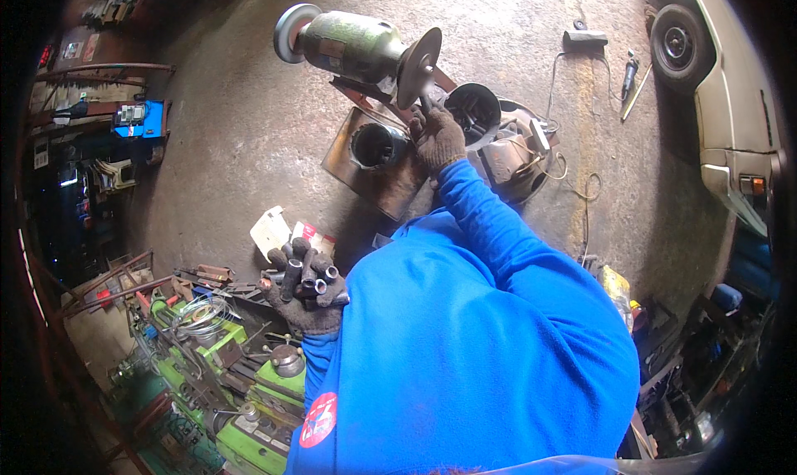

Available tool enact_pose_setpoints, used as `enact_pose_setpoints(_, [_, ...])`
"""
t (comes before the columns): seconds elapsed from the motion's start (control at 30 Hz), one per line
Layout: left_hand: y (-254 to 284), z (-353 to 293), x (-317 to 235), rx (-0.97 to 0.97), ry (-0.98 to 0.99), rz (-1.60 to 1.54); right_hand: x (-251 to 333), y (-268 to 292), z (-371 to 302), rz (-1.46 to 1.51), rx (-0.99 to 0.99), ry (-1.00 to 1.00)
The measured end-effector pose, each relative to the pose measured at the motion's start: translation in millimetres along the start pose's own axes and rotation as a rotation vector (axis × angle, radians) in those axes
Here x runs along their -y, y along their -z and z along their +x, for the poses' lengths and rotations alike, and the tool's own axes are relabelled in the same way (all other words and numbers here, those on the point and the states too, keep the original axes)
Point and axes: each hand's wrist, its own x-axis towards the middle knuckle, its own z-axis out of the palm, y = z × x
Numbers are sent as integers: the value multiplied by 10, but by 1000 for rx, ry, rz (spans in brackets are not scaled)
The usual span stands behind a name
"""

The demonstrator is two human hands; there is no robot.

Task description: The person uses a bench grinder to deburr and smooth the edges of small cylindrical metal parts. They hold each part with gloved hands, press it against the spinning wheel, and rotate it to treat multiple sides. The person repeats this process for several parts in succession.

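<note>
My gloved left hand (309, 313) is closed around several short dark metal tubes (291, 279), their open ends pointing in different directions. My gloved right hand (438, 136) is raised to the right disc (418, 68) of a bench grinder (355, 47). Its fingers pinch a short metal tube (427, 103) whose end touches or nearly touches the disc; the contact spot is blurred. Left of that hand stands a metal can (402, 136) with dark pieces inside. Just right of it, another dark can (497, 110) holds several tubes.
A green lathe (274, 384) fills the lower left, with coiled wire (202, 315) on it. Behind the right can lies a basin of scrap and cables (508, 161). A parked vehicle (739, 101) stands at right; a corded angle grinder (629, 75) lies on the floor.
</note>
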Motion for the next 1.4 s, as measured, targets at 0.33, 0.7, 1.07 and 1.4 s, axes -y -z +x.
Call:
enact_pose_setpoints(0.33, [-39,40,-63,56,97,32,-11,191,274,-1736,158,433])
enact_pose_setpoints(0.7, [-33,25,-68,11,96,-10,3,-312,-5,-1129,-291,198])
enact_pose_setpoints(1.07, [-79,13,-77,-44,97,19,-69,-93,236,-638,-230,103])
enact_pose_setpoints(1.4, [-62,28,-42,-18,23,-1,-105,-176,166,-952,-216,158])
